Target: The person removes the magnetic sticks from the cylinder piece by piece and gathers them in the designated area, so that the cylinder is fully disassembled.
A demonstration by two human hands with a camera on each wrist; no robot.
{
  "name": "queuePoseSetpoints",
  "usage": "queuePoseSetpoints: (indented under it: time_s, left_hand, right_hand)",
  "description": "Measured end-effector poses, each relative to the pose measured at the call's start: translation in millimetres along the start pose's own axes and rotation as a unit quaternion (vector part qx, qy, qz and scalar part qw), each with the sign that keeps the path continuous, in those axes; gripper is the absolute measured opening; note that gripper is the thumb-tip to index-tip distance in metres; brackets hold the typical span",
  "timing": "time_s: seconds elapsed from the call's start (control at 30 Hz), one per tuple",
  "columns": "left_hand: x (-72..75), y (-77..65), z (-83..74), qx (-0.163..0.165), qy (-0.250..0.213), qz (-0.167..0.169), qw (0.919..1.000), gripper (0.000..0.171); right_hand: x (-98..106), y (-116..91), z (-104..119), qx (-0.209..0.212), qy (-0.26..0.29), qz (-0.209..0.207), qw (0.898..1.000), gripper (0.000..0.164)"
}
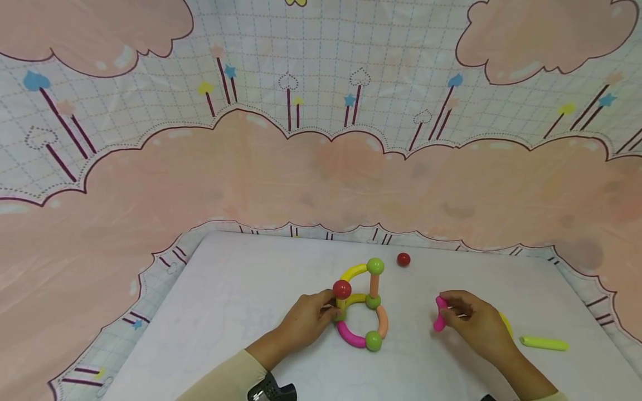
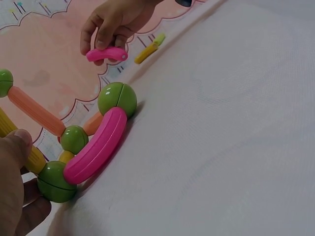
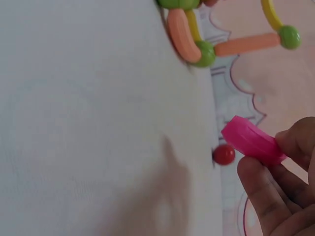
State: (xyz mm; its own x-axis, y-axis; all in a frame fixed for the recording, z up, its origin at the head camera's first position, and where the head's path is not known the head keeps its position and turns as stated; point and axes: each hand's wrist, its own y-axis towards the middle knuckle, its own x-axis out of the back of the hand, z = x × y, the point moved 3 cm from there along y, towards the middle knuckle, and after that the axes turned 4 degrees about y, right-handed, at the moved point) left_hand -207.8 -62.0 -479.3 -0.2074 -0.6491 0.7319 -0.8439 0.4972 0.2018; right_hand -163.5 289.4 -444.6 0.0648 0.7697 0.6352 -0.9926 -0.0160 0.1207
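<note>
On the near side, a lime stick (image 1: 544, 343) lies crosswise on the table (image 1: 251, 278), just right of the right hand (image 1: 476, 324), which partly hides a yellow piece (image 1: 507, 324). That hand's grip is narrow, thumb and fingers pinching a curved pink piece (image 1: 439, 314) that appears raised off the table. The piece sits at the fingertips, on the side toward the frame (image 1: 373, 301); its long axis runs up and down in the head view, though I cannot tell whether it stands upright or leans away. The frame is to its left, well apart across bare table, and the left hand (image 1: 307, 321) is nearer to it, gripping its left side below a red ball (image 1: 342, 289). Farther off, a loose red ball (image 1: 403, 259) rests beyond the gap.
</note>
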Motion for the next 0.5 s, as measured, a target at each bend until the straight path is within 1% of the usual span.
queuePoseSetpoints:
  time_s: [0.07, 0.2, 0.33, 0.5]
  left_hand:
    - [0.1, -0.3, 0.2, 0.001, 0.000, -0.001, 1.0000, 0.024]
    - [0.1, -0.4, 0.7, 0.003, 0.000, -0.001, 1.0000, 0.023]
    - [-0.1, -0.3, 0.7, 0.005, 0.003, 0.000, 1.0000, 0.023]
    - [-0.4, 0.3, 0.5, 0.006, 0.002, 0.001, 1.0000, 0.022]
  right_hand:
    - [6.7, -0.1, -5.3, -0.015, 0.017, 0.014, 1.000, 0.032]
    - [20.2, -0.2, -16.6, -0.029, 0.033, 0.035, 0.998, 0.035]
    - [31.7, 0.5, -29.3, -0.046, 0.018, 0.043, 0.998, 0.039]
    - [41.2, 0.8, -40.6, -0.067, -0.010, 0.044, 0.997, 0.041]
